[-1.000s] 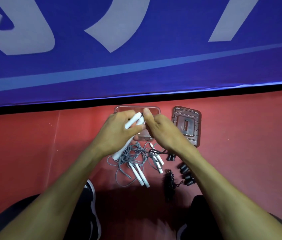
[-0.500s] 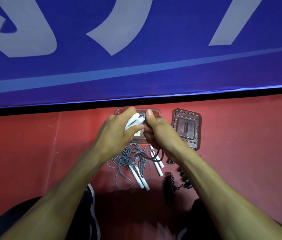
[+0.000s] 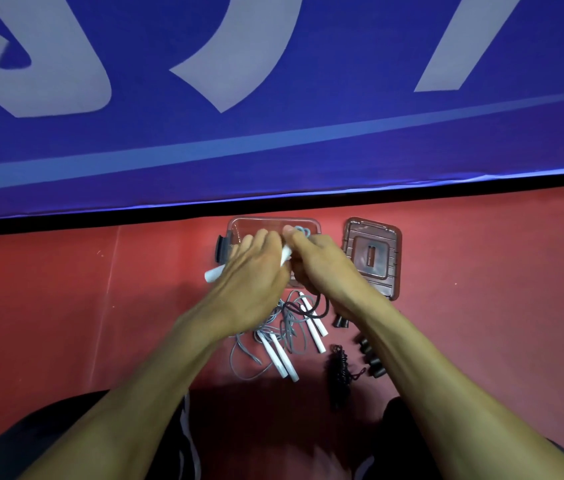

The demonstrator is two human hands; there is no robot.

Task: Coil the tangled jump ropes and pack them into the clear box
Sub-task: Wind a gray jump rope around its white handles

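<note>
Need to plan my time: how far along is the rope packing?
Early. The lid is off beside the clear box. Both hands, left and right, hold one white-handled rope over it. Tangled grey ropes and a black coiled one remain on the floor.

A blue banner with large pale lettering (image 3: 273,133) stands behind the red floor (image 3: 66,306); dark shoes (image 3: 183,445) show below.
</note>
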